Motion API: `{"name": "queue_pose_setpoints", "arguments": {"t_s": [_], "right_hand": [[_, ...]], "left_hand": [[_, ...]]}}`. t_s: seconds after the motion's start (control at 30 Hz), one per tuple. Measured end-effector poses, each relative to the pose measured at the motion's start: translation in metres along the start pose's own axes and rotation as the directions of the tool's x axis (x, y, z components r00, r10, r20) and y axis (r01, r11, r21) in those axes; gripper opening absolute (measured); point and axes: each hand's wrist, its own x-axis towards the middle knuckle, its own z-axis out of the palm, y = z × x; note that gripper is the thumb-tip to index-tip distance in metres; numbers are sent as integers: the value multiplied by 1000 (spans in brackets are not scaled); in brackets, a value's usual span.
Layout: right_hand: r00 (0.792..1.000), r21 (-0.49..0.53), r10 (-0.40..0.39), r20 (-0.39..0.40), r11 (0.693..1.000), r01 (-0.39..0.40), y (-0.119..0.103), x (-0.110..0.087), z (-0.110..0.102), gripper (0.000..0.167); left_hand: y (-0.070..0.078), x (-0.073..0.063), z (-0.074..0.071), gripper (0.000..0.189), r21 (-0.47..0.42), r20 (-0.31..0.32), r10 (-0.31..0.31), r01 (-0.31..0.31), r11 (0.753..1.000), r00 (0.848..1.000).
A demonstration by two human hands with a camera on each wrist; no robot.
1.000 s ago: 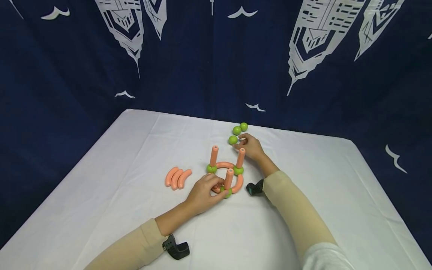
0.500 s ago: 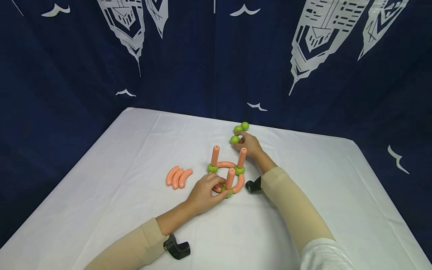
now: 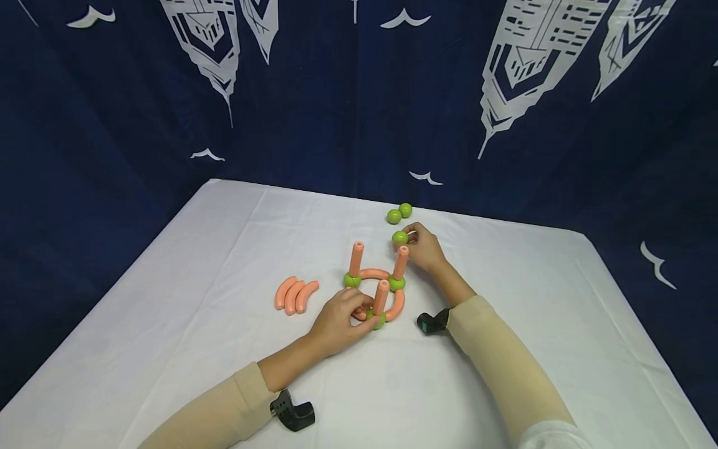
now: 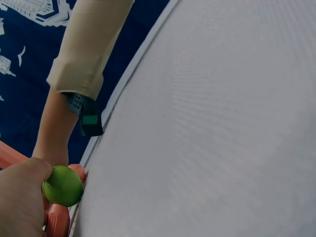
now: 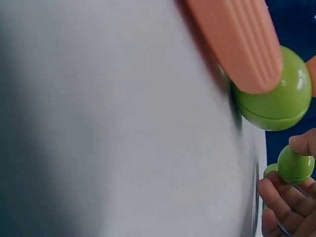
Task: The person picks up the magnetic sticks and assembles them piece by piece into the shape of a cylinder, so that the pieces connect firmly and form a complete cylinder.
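Observation:
A toy frame stands mid-table: orange curved rods (image 3: 374, 274) and green balls (image 3: 396, 282) form a ring, with three orange sticks (image 3: 356, 259) upright from the balls. My left hand (image 3: 338, 319) pinches the front green ball (image 4: 64, 186) of this ring, thumb on its near side. Behind the ring, my right hand (image 3: 424, 247) holds a loose green ball (image 3: 400, 237) between thumb and fingers; the right wrist view shows the same ball (image 5: 295, 164) in the fingertips. The fingers of my left hand are partly hidden behind the front stick (image 3: 381, 297).
Two more green balls (image 3: 394, 216) lie near the table's back edge. Several curved orange rods (image 3: 290, 295) rest side by side left of the frame. A white cloth (image 3: 224, 262) covers the table, and a dark blue patterned curtain (image 3: 314, 112) hangs behind it.
My right hand has closed its fingers on the nearest loose green ball and drawn it toward the right, away from the other two. My left hand has stayed at the ring.

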Motion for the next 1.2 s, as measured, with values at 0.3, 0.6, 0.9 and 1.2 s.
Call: {"name": "queue_pose_setpoints", "arguments": {"t_s": [0.3,0.6,0.9,1.2], "right_hand": [[999,93,-32,-8,995,32,3,-22,-9,42],[996,133,-72,-42,988,77,-6,-45,-27,44],[981,159,-166,-103,971,180,-20,-73,-44,41],[956,204,-267,-126,936,288,-35,-96,-52,40]], "left_hand": [[-2,-1,0,19,-7,7,-11,11,1000,1000],[-1,-1,0,19,-12,1,-8,8,1000,1000],[-4,-1,2,19,-9,2,0,0,1000,1000],[-3,-1,2,18,-9,-3,4,-4,1000,1000]]}}
